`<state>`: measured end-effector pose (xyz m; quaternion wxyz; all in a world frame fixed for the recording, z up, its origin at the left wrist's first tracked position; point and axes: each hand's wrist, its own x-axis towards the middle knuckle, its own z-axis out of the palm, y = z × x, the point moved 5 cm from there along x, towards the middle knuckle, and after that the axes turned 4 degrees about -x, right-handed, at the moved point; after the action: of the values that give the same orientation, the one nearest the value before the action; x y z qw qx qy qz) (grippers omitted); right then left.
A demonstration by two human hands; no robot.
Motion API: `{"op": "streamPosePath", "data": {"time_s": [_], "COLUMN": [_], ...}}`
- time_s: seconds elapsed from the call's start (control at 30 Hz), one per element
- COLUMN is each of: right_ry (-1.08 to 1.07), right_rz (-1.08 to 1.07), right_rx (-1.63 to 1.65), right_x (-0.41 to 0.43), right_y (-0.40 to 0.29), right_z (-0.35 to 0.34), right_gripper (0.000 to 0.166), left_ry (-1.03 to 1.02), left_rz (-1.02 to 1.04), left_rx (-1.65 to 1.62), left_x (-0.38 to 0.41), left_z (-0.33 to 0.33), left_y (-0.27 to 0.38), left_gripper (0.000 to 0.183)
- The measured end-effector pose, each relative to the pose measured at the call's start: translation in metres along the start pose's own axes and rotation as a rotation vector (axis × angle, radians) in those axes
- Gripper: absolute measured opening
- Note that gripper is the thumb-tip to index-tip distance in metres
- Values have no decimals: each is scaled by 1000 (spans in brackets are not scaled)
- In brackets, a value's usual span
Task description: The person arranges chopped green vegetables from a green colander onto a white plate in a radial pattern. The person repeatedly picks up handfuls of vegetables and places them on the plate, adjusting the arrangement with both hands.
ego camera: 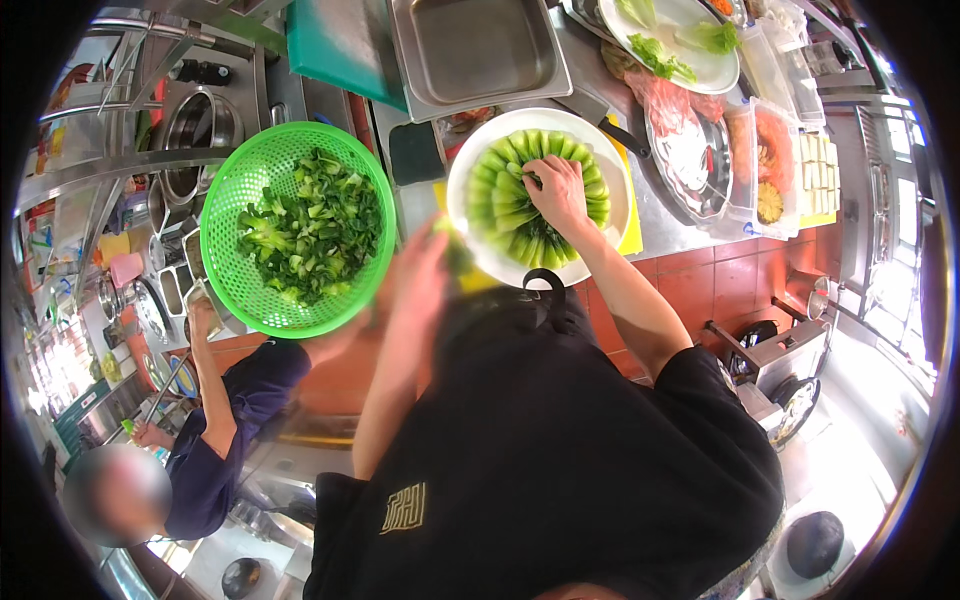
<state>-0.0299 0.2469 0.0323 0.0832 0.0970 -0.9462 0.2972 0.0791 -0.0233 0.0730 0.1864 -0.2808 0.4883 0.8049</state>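
Observation:
A round white plate [459,217] holds pale green leafy-vegetable stems laid in a ring, with darker leaves towards the middle. My right hand [556,191] reaches over the plate from the right, fingers bent down at dark leaves near the centre. Blurred by motion, my left hand [424,251] is at the plate's left edge, beside a blurred green vegetable piece [456,251]; whether it grips that piece I cannot tell. To the left, a bright green perforated plastic basket [225,247] contains a heap of cooked-looking leafy greens [322,225].
Behind the plate are a steel tray [480,52], a teal cutting board [337,52] and a knife with a black handle [624,139]. At right stand an oval plate with lettuce [724,67] and a clear plastic container [787,202]. A co-worker [217,450] is at left.

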Motion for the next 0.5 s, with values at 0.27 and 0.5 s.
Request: {"op": "streamPosePath", "data": {"time_s": [0.27,0.5], "right_ry": [72,-104], "right_rz": [-61,52], "right_rx": [87,-28], "right_x": [-5,-2], "right_y": [-11,2], "right_z": [-11,7], "right_gripper": [12,11], "left_ry": [-66,-118], "left_rz": [-33,-65], "left_rx": [-58,-143], "left_x": [5,12], "left_z": [32,32], "left_y": [2,-7], "left_gripper": [50,49]}}
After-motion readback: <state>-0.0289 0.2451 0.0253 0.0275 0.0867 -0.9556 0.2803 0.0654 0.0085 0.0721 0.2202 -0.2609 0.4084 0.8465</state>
